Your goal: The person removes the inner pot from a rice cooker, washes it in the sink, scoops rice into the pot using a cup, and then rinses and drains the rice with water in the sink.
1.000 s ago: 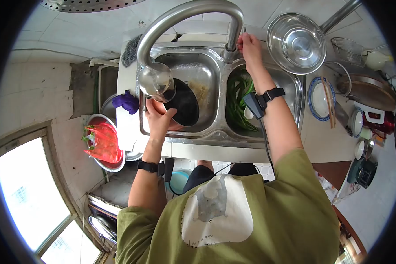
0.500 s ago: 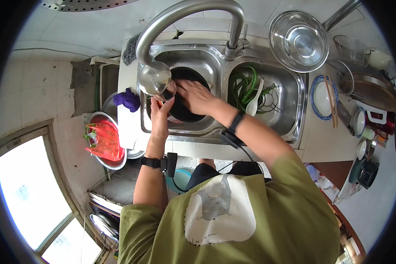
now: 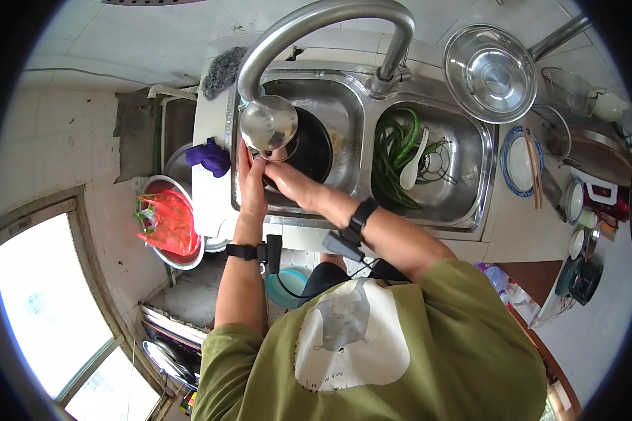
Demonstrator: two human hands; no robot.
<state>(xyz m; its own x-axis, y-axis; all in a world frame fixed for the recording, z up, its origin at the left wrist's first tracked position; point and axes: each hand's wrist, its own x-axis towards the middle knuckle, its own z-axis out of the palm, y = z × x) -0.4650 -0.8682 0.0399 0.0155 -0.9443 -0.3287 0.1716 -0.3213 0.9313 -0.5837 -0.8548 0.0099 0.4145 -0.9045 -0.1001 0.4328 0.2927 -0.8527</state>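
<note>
A round black pan (image 3: pixel 317 147) sits in the left basin under the faucet. My left hand (image 3: pixel 251 188) is at its near left edge, its fingers closed at the rim and partly hidden. My right hand (image 3: pixel 293 184) reaches across the pan's near side towards my left hand. Its fingertips are covered by a shiny round piece (image 3: pixel 268 126) below the faucet spout, so what they touch cannot be seen. The steel faucet (image 3: pixel 330 10) arches over both basins.
Green peppers (image 3: pixel 387 168), a white spoon (image 3: pixel 413 163) and a wire rack (image 3: pixel 439 161) lie in the right basin. A steel bowl (image 3: pixel 490 74) is behind it. Chopsticks (image 3: pixel 534 165) rest across a blue-rimmed plate (image 3: pixel 518 161). A purple cloth (image 3: pixel 209 157) lies left, above a basin with a red bag (image 3: pixel 168 221).
My right hand has drawn back from the pan's inside towards the near left, beside my left hand. My left hand stays at the pan's edge. The whole view has shifted slightly.
</note>
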